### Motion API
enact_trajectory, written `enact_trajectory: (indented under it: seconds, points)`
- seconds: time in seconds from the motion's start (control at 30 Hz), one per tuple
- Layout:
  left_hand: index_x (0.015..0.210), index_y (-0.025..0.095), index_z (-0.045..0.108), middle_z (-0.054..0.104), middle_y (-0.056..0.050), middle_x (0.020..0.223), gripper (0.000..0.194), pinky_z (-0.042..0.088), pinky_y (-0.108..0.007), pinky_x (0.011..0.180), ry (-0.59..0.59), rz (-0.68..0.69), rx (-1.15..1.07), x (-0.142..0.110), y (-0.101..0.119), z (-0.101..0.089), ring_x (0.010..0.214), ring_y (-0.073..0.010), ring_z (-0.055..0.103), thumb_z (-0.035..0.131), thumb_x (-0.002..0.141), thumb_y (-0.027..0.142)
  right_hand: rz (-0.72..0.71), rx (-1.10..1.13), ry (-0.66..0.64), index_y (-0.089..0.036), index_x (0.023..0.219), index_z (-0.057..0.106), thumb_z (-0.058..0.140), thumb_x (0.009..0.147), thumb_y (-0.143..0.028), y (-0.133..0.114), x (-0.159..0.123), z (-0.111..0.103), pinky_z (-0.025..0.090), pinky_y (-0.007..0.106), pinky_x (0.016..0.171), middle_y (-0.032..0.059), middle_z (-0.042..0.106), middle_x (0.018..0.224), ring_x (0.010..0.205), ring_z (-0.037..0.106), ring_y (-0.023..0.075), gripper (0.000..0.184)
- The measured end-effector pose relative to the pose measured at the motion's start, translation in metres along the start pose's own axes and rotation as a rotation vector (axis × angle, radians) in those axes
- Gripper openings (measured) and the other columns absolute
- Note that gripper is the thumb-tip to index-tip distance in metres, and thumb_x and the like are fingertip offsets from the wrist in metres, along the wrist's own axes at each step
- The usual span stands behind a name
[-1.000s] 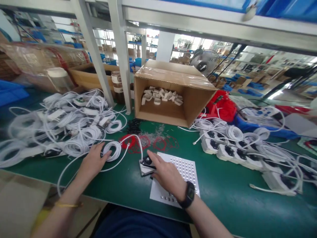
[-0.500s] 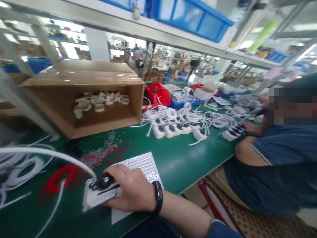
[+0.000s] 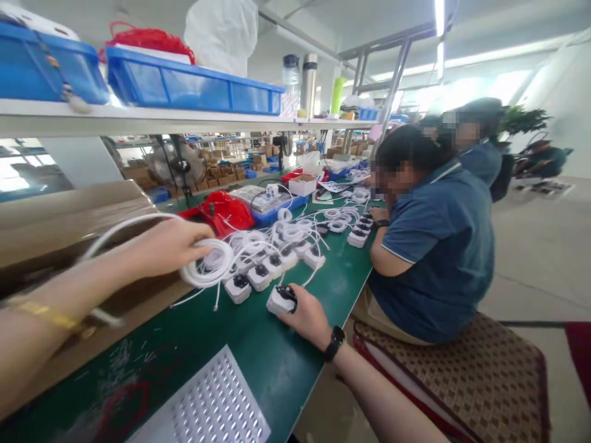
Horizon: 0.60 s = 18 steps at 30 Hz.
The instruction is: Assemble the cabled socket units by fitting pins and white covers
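Observation:
My left hand (image 3: 170, 246) grips a coil of white cable (image 3: 220, 266) and holds it over the near end of a row of parts. A length of the cable loops back above my forearm. In my right hand (image 3: 308, 315) is a white plastic housing (image 3: 277, 301) with a black fitting on top, held low at the green bench (image 3: 281, 363). Just beyond it stand several similar white housings with black tops (image 3: 260, 277), side by side, with coiled white cables lying over and behind them.
An open cardboard box (image 3: 133, 314) lies left, partly behind my left arm. A white sheet with rows of shiny dots (image 3: 217, 406) lies in front. Behind are a red bin (image 3: 226, 212) and blue tray (image 3: 281, 212). A co-worker (image 3: 434, 246) sits at right; a shelf (image 3: 194, 123) runs overhead.
The view has swung right. My right hand has carried the housing rightward to the row of similar ones. My left hand has come into view with the cable coil.

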<state>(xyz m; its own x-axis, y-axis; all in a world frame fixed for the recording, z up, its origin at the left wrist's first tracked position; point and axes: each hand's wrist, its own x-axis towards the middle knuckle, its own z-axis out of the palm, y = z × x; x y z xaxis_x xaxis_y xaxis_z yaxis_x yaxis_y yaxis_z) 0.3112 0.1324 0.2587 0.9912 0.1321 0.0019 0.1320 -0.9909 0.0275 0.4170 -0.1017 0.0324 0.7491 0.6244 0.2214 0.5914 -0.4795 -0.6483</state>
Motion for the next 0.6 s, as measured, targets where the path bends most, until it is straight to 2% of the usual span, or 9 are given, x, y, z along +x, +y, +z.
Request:
enact_trajectory:
  seconds: [0.07,0.13,0.23,0.33,0.43,0.5,0.53,0.6]
  points:
    - [0.086,0.017,0.069,0.071,-0.004,0.08,0.03,0.044,-0.028,0.067,-0.111,0.084,-0.012,0.06,0.017,-0.012,0.069,-0.0181,0.062,0.057,0.074,0.041,0.07,-0.103,0.028,-0.022,0.109,0.054,0.066,0.072,-0.034,0.012,0.023,-0.007,0.045,0.026,0.076,0.005,0.065,0.105,0.095,0.062,0.0219,0.041]
    - [0.104,0.018,0.066,0.069,-0.006,0.103,0.042,0.046,-0.026,0.075,-0.109,0.122,-0.033,0.105,0.029,-0.017,0.085,-0.0193,0.064,0.057,0.073,0.045,0.132,-0.184,0.047,-0.022,0.108,0.053,0.064,0.074,-0.035,0.021,0.044,-0.012,0.045,0.026,0.074,0.006,0.066,0.104,0.095,0.063,0.0227,0.039]
    - [0.131,0.018,0.047,0.053,-0.009,0.133,0.061,0.043,-0.03,0.09,-0.044,0.142,-0.043,0.139,0.043,-0.007,0.112,-0.0232,0.056,0.049,0.079,0.048,0.194,-0.239,0.075,-0.019,0.11,0.052,0.062,0.076,-0.034,0.03,0.067,-0.013,0.046,0.03,0.073,0.0097,0.065,0.103,0.094,0.064,0.026,0.038]
    - [0.133,0.021,0.045,0.048,-0.009,0.137,0.058,0.038,-0.034,0.1,-0.021,0.194,-0.024,0.132,0.059,0.018,0.122,-0.0259,0.048,0.051,0.08,0.044,0.24,-0.273,0.086,-0.019,0.113,0.052,0.063,0.075,-0.03,0.034,0.078,-0.011,0.047,0.032,0.073,0.0114,0.064,0.107,0.093,0.065,0.0273,0.041]
    - [0.127,0.028,0.051,0.052,-0.005,0.134,0.047,0.043,-0.037,0.097,-0.051,0.256,-0.015,0.102,0.068,0.05,0.115,-0.0254,0.055,0.052,0.081,0.038,0.242,-0.283,0.113,-0.019,0.125,0.046,0.066,0.074,-0.028,0.036,0.066,-0.018,0.049,0.033,0.074,0.013,0.059,0.119,0.093,0.065,0.0279,0.055]
    - [0.125,0.032,0.053,0.053,-0.003,0.133,0.045,0.042,-0.04,0.099,-0.078,0.265,-0.025,0.079,0.065,0.07,0.117,-0.0261,0.054,0.053,0.08,0.035,0.189,-0.216,0.123,-0.022,0.13,0.042,0.061,0.079,-0.029,0.036,0.04,-0.027,0.05,0.035,0.077,0.0117,0.053,0.128,0.096,0.064,0.0276,0.056]
    - [0.124,0.034,0.053,0.052,-0.002,0.135,0.044,0.041,-0.041,0.1,-0.082,0.25,-0.037,0.067,0.061,0.079,0.118,-0.0264,0.053,0.054,0.08,0.034,0.154,-0.155,0.109,-0.026,0.13,0.044,0.057,0.082,-0.03,0.037,0.021,-0.032,0.051,0.036,0.079,0.0092,0.053,0.128,0.098,0.063,0.0268,0.05]
    - [0.124,0.037,0.053,0.052,0.0,0.135,0.045,0.041,-0.043,0.102,-0.101,0.203,-0.067,0.044,0.048,0.095,0.12,-0.0272,0.052,0.055,0.079,0.035,0.154,0.007,-0.015,-0.039,0.117,0.054,0.051,0.087,-0.037,0.037,-0.026,-0.041,0.052,0.038,0.079,0.0029,0.061,0.115,0.097,0.063,0.0251,0.03]
